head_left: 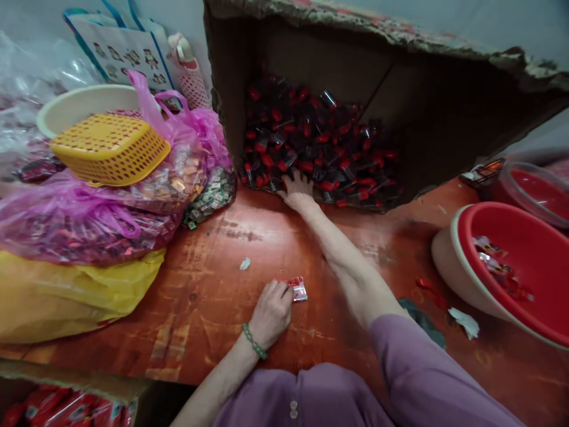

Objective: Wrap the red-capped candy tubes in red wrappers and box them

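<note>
My left hand (272,309), a green bead bracelet at its wrist, rests on the wooden table with its fingers curled over a small red-and-clear packet (299,289). Part of that packet is hidden under the fingers. My right arm stretches forward, and my right hand (297,188) lies at the lower lip of a large cardboard box (351,44) tipped on its side. Its fingers are apart and reach the near edge of a heap of small clear containers with red ends (315,139). Nothing shows in its grasp.
Bulging pink bags (102,222), a yellow bag (89,290) and an upturned yellow basket (111,148) are piled at left. A red basin (533,261) with several packets stands at right, near white scraps (464,322). Below left, an open carton (75,406) holds red packages.
</note>
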Demonstrator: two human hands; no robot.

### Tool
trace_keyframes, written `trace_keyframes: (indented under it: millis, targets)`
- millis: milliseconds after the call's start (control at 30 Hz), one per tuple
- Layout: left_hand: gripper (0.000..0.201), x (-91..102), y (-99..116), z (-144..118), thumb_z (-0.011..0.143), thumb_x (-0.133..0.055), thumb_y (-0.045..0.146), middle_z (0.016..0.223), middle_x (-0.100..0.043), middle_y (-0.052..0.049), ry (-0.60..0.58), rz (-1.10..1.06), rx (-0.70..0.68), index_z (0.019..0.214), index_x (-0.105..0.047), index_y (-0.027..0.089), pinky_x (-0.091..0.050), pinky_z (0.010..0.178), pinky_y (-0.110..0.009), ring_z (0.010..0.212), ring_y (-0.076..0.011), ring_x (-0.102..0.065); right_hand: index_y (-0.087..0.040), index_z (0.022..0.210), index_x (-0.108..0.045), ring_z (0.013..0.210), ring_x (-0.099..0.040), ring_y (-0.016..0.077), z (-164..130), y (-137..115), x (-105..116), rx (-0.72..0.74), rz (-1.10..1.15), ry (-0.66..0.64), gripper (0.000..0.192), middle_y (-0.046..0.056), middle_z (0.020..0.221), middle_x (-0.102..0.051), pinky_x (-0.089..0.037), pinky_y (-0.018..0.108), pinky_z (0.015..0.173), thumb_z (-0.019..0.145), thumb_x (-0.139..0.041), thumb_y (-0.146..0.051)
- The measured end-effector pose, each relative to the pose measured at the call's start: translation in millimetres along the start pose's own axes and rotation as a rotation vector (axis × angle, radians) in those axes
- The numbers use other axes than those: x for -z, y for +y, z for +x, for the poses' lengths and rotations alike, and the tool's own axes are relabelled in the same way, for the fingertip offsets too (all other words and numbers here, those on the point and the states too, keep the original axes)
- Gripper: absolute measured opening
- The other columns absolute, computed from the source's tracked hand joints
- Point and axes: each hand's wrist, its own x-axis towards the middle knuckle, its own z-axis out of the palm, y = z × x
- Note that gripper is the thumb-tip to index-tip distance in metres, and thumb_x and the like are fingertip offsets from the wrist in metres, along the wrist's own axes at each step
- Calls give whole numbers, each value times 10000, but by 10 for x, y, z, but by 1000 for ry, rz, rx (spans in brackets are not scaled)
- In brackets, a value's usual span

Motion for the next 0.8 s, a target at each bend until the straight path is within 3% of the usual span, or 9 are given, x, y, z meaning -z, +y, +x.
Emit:
trace_keyframes:
  millis: [200, 367, 500, 600, 700, 800]
  targets:
    - [144, 9, -7, 21, 935, -543, 115, 834, -626, -63, -5, -1, 3, 834, -633, 162, -488, 744, -326, 801, -205, -535, -121, 1488, -413, 1170, -550, 319, -429, 21, -113, 63, -88, -53, 545, 232, 1530, -404, -383, 443, 981, 945, -383, -90]
    - [170, 35, 19, 40, 939, -536, 123, 821, -627, -74, -23, 42, 3, 808, -640, 153, -482, 739, -329, 791, -210, -540, -152, 1323, -574, 1090, -572, 303, -833, 91, -160, 122, -61, -112, 416, 188, 1352, -585, -382, 422, 922, 993, -321, -142]
    - [194, 37, 3, 59, 936, -544, 129, 784, -634, -76, 20, -12, 6, 782, -660, 152, -485, 714, -323, 762, -205, -551, -138, 1171, -643, 1025, -562, 301, -1077, 161, -72, 113, 37, -123, 313, 174, 1138, -686, -392, 419, 895, 996, -400, -231]
    - [175, 41, -35, 65, 927, -586, 156, 740, -650, -61, 108, -144, 38, 785, -689, 156, -496, 700, -313, 728, -188, -576, -139, 1120, -639, 998, -556, 286, -1322, 233, 0, 86, 278, -47, 251, 146, 1031, -704, -425, 419, 899, 953, -533, -294]
    - [84, 86, -61, 69, 879, -675, 170, 738, -691, -31, 211, -307, 88, 816, -730, 174, -511, 689, -285, 715, -159, -619, -194, 1198, -553, 900, -588, 220, -1688, 301, 43, 40, 724, 65, 307, 72, 998, -675, -496, 393, 846, 942, -566, -363]
    - [54, 183, -47, 77, 836, -727, 154, 772, -728, -11, 284, -484, 169, 838, -761, 195, -529, 692, -255, 721, -129, -654, -252, 1257, -455, 763, -604, 147, -2126, 334, 113, -22, 1221, 7, 387, 3, 925, -619, -541, 305, 694, 948, -551, -465]
